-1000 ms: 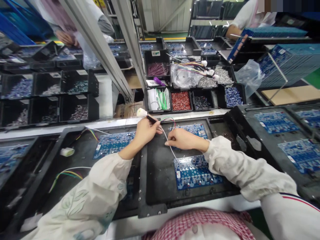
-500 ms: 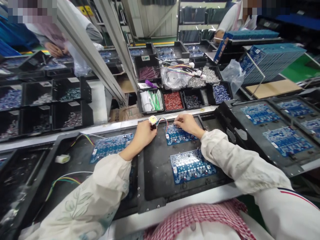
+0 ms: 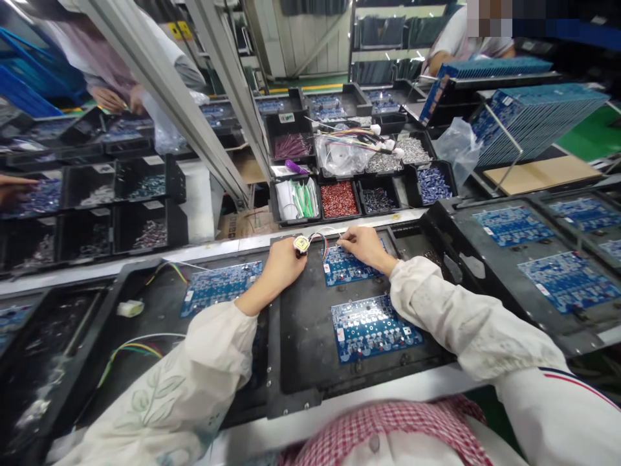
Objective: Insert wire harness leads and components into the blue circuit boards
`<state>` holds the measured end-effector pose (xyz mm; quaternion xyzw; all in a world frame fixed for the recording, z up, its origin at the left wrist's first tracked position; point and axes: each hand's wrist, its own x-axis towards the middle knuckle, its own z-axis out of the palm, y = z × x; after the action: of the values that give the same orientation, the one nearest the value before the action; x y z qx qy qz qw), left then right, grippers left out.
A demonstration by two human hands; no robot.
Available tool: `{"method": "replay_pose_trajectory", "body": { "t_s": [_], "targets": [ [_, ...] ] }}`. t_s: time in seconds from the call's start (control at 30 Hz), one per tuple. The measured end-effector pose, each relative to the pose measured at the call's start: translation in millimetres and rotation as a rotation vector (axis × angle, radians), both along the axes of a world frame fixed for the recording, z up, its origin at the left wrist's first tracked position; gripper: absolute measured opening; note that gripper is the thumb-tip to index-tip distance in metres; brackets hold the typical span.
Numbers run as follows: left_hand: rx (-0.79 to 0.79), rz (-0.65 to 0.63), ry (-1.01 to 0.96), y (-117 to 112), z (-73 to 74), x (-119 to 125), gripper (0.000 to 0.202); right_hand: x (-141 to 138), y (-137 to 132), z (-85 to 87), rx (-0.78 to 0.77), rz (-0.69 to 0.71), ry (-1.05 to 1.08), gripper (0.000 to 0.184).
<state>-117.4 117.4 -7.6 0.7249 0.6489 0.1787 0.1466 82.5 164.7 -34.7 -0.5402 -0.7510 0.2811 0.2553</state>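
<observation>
Connector [image 3: 301,244] gripped in left hand [image 3: 279,268], right hand [image 3: 367,248] pinching wire [image 3: 334,236] (faint), circuit board [image 3: 348,272] beneath

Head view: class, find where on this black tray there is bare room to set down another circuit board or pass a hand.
Bare black tray lies between the lower blue circuit board and the leftmost board, below the left hand. The top edge is crowded: the right hand and wired connector sit over the upper board.

An electronics assembly line in a factory: blue circuit boards [image 3: 371,329] lie in black trays [image 3: 301,336], black bins [image 3: 339,218] hold sorted small components, a rack [image 3: 536,123] stands loaded with boards, and a co-worker [image 3: 458,39] is at another station beyond
</observation>
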Motion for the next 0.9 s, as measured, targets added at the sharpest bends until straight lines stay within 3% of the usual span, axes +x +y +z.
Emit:
{"method": "replay_pose_trajectory", "body": {
  "t_s": [0.23, 0.4, 0.5, 0.57, 0.7, 0.8, 0.9],
  "targets": [
    [0.024, -0.021, 0.062, -0.7, -5.1, -2.4, 0.009, 0.0, -1.1, -4.9, 0.09, -0.001, -0.085, 0.009],
    [0.022, -0.052, 0.152, -2.2, -4.4, -2.3, 0.011, 0.4, 2.3, -8.8, 0.115, 0.098, -0.103, 0.007],
    [-0.006, -0.158, 0.333, -0.9, 1.4, 3.8, 0.02, -3.4, 8.9, -4.0, 0.05, 0.122, -0.132, 0.006],
    [-0.057, -0.265, 0.5, 0.1, 5.7, 9.6, 0.024, -2.3, 8.7, 8.0, -0.015, 0.127, -0.147, 0.01],
    [-0.149, -0.355, 0.645, -4.9, 13.8, 16.5, 0.02, 26.3, -24.0, 45.9, 0.085, 0.11, -0.09, 0.041],
    [-0.151, -0.369, 0.643, -2.5, 29.1, 14.7, 0.019, 62.8, -68.0, 59.1, 0.184, 0.139, -0.096, 0.025],
    [-0.018, -0.336, 0.623, 36.2, 58.2, 12.2, 0.023, 85.5, -96.3, 47.9, 0.215, 0.238, -0.162, 0.013]
  ]
}}
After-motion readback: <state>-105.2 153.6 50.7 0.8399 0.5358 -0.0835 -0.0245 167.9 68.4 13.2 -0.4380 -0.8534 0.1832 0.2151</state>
